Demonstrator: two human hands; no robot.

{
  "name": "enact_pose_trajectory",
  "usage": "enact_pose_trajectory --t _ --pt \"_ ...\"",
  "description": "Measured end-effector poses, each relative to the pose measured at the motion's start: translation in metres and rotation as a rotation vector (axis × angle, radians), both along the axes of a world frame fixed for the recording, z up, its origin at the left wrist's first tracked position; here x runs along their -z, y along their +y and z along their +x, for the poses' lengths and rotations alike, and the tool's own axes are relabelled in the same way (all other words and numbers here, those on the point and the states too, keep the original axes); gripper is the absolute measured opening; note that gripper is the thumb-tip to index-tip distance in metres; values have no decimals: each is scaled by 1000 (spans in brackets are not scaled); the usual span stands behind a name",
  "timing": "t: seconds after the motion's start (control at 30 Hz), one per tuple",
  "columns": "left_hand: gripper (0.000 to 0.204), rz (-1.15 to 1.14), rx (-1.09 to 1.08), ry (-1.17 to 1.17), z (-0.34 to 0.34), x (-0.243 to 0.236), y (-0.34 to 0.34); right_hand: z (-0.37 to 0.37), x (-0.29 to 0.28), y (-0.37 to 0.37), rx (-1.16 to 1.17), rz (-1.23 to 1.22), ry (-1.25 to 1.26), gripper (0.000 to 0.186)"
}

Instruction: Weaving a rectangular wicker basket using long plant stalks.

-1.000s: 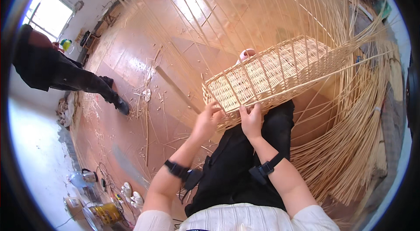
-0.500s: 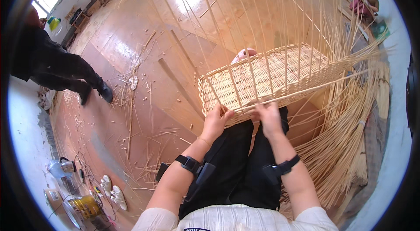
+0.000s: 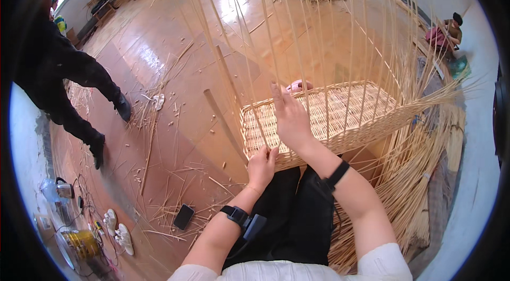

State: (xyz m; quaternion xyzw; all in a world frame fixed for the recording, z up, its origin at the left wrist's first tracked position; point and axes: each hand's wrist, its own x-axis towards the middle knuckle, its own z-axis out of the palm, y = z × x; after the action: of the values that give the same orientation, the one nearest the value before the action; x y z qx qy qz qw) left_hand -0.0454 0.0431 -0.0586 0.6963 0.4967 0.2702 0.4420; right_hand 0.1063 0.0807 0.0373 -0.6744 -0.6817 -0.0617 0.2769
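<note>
Head view, A: Where is the pale, rectangular, woven-wicker basket (image 3: 340, 106) sitting?

B: It is resting before the wearer, near side overlapping the black-trousered legs (image 3: 273, 217), with tall, thin, pale cane stakes (image 3: 258, 116) rising from its edges.

A: Hands?

B: The left hand (image 3: 261, 168) is pinching the near rim by its left corner, thumb and fingers closed. The right hand (image 3: 294, 121) is hovering over the basket's left part, fingers pointing up among the stakes; cannot tell whether they are gripping one.

A: Farther out?

B: A loose bundle of thin, straw-coloured canes (image 3: 393, 196) is lying at right. A flat, black, rectangular phone (image 3: 184, 217) is lying on the reddish-brown floor (image 3: 199, 148) at left. A person in dark clothes (image 3: 58, 84) is standing beyond it.
</note>
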Motion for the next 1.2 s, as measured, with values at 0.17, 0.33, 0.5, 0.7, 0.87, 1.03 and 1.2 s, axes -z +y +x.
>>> enact_pose_trajectory --t 0.17,0.33,0.5,0.7,0.87,1.03,1.2 --pt "34 -158 51 4 -19 12 17 -8 -29 10 -1 286 122 67" --pt "30 -279 65 -109 -24 24 28 -2 -14 -40 -145 177 976 23" --pt "35 -334 206 -6 -7 22 42 36 77 -121 405 580 1569 26" --pt "42 -216 68 -119 0 9 23 42 75 -117 405 575 1639 26" --pt "53 -294 -90 -59 -3 -10 45 17 67 -120 459 566 1633 26" --pt "40 8 -133 -129 -33 -30 62 -6 76 -112 542 521 1707 31" --pt "26 94 77 -226 -13 -39 33 -19 82 -110 564 404 1393 33"
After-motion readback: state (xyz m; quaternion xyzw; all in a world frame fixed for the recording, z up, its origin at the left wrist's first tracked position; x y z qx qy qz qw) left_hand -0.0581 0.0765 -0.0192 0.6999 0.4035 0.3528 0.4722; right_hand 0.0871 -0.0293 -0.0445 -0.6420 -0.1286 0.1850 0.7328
